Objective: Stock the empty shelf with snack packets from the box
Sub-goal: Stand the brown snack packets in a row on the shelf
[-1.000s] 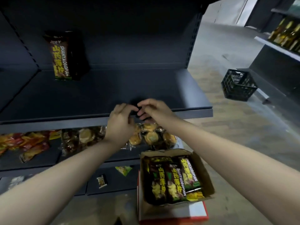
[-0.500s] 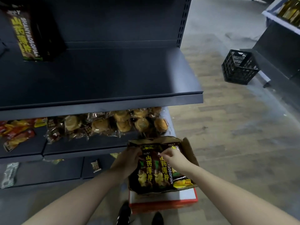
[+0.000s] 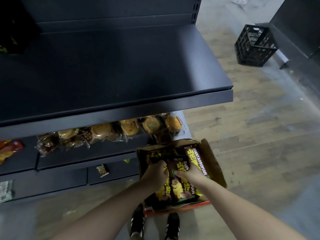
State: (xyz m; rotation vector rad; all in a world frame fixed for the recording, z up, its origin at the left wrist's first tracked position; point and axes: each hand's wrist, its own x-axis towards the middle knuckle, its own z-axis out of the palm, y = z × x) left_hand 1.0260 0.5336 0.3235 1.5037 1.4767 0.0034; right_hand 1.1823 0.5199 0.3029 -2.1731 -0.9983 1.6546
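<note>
Glossy brown-and-yellow foil snack packets fill the open brown cardboard box on the floor. The left hand and right hand are both clamped on the middle packet. Pinching its crinkly upper edge and lifting straight up should keep its neighbours from dragging out. Above, the wide matte dark metal shelf lies almost bare.

Dark packets with yellow lettering are lying packed side by side in the open cardboard box. The box is sitting below the dark shelf, which is lying mostly bare.
</note>
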